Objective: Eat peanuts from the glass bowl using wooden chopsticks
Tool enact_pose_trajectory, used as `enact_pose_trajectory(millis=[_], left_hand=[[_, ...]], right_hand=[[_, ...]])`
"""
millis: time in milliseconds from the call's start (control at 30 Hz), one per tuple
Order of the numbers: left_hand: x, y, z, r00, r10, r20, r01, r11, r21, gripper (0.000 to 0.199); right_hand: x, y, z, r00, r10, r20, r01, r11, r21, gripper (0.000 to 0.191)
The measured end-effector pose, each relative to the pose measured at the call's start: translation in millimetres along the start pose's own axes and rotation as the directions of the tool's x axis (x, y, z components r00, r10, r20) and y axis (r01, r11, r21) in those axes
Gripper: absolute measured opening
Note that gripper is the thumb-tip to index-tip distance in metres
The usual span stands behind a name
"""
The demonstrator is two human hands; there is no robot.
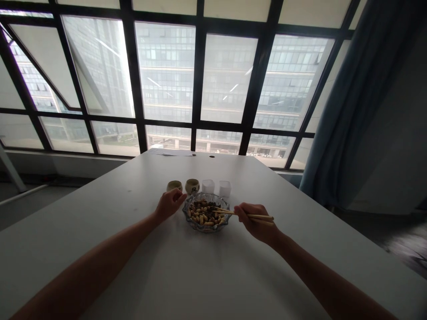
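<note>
A clear glass bowl [207, 229] with a scalloped rim stands on the table, filled with peanuts in their shells and smaller dark pieces. My right hand [256, 221], to its right, grips a pair of wooden chopsticks [238, 214]. Their tips reach in among the dark pieces. Beside the bowl's left rim is my left hand [169, 203], fingers curled in; whether it touches the glass or holds anything is hidden. Just behind are two cream cups, the left cup [174, 185] partly covered by my left hand, the other cup [192, 186] bearing a dark character.
Two translucent white containers, a left container [208, 186] and a right container [224, 189], stand in line with the cups. Papers [170, 152] lie at the far end of the white table [200, 275]. Windows rise beyond it, and a blue curtain [343, 115] hangs at right.
</note>
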State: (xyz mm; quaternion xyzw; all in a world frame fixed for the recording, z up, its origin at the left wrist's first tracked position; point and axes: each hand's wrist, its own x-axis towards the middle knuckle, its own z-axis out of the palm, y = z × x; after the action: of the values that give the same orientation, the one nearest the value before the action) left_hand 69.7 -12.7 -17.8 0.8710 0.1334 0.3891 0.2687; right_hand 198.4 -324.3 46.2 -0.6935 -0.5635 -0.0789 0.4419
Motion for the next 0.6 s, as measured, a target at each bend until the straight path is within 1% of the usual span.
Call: enact_pose_trajectory(millis=[100,167,367,500,600], left_hand=[[-0.5,0.8,0.7,0.985,0.013,0.169,0.005,0.994,-0.106,0.045],[0.0,0.1,0.9,0.973,0.023,0.231,0.013,0.988,-0.153,0.047],[1.0,-2.6,1.1,0.952,0.013,0.306,0.045,0.983,-0.181,0.05],[0.8,-4.0,1.2,0.945,0.016,0.327,0.042,0.985,-0.169,0.05],[0.9,-5.4,1.4,0.939,0.02,0.344,0.036,0.987,-0.157,0.051]], right_hand=[[-1.3,0.8,0.8,1.0,0.011,0.007,-0.011,0.999,0.031,0.052],[-2.1,1.7,1.3,1.0,0.017,0.011,-0.018,0.998,0.057,0.052],[-2.6,4.3,2.2,1.0,0.017,-0.008,-0.016,0.996,0.086,0.049],[-3.2,5.1,2.1,0.999,0.027,-0.024,-0.025,0.996,0.088,0.05],[-3.3,6.4,2.0,0.998,0.051,-0.039,-0.045,0.991,0.127,0.049]])
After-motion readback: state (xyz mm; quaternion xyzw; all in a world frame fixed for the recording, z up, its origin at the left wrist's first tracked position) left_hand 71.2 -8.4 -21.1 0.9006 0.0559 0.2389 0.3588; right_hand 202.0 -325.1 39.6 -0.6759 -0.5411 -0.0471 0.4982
